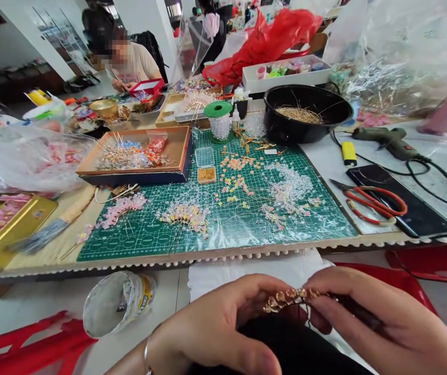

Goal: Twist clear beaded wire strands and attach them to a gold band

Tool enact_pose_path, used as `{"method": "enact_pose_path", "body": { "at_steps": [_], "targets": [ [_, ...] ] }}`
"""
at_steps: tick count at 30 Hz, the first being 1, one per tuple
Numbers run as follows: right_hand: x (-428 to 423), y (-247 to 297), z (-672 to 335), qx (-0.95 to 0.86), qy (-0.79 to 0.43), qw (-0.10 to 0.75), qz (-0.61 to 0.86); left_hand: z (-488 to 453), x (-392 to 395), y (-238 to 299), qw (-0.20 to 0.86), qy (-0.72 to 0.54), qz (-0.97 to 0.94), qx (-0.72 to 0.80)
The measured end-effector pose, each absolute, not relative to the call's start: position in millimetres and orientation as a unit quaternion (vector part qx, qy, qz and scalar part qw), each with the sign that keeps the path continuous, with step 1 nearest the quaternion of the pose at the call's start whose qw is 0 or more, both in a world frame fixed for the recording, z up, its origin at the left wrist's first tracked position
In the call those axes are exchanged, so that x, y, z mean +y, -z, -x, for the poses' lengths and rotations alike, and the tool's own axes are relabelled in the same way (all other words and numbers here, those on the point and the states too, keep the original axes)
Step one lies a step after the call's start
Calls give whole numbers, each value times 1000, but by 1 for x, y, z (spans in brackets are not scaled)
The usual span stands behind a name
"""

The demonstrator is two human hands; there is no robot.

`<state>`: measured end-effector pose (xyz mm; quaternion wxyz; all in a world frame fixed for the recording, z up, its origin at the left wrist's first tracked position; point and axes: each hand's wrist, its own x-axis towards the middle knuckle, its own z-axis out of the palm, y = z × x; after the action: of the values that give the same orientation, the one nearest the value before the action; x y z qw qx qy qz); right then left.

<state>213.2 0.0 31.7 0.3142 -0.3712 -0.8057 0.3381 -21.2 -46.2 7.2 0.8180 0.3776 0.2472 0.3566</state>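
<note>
Low in front of me, over my black-clad lap, is a curved strip of gold wire with clear amber-tinted beads [286, 298]. My right hand [375, 307] pinches its right end between thumb and fingers. My left hand [227, 317] curls its fingers behind the left part, its thumb lying apart below; its fingertips are partly hidden. Thin dark wire hangs under the beads. On the green cutting mat [129, 242] lie a yellow and clear beaded hair ornament [186, 216] and a pink beaded one [124, 209], both arched.
Loose clear beads [292, 182] and a small box of gold beads [207, 175] lie on the mat. Around it are a tray of beaded stems [129, 169], a black basin [305, 130], red-handled scissors [380, 200], a phone [422, 213] and a glue gun [387, 140]. A person sits across.
</note>
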Motion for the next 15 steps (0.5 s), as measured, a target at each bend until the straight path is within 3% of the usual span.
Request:
{"method": "enact_pose_path", "body": {
  "at_steps": [5, 9, 12, 15],
  "targets": [
    [2, -34, -197, -759, -403, 340, 382, 2, -37, 4, 828, -373, -328, 260],
    [22, -30, -204, -843, -271, 314, 343, 9, -30, -5, 758, -330, -410, 385],
    [55, -18, -215, -877, -103, 257, 394, 24, -21, -10, 682, -388, -434, 443],
    [82, -2, -214, -883, -46, 217, 414, 32, -2, -13, 520, -429, -508, 536]
  ]
}}
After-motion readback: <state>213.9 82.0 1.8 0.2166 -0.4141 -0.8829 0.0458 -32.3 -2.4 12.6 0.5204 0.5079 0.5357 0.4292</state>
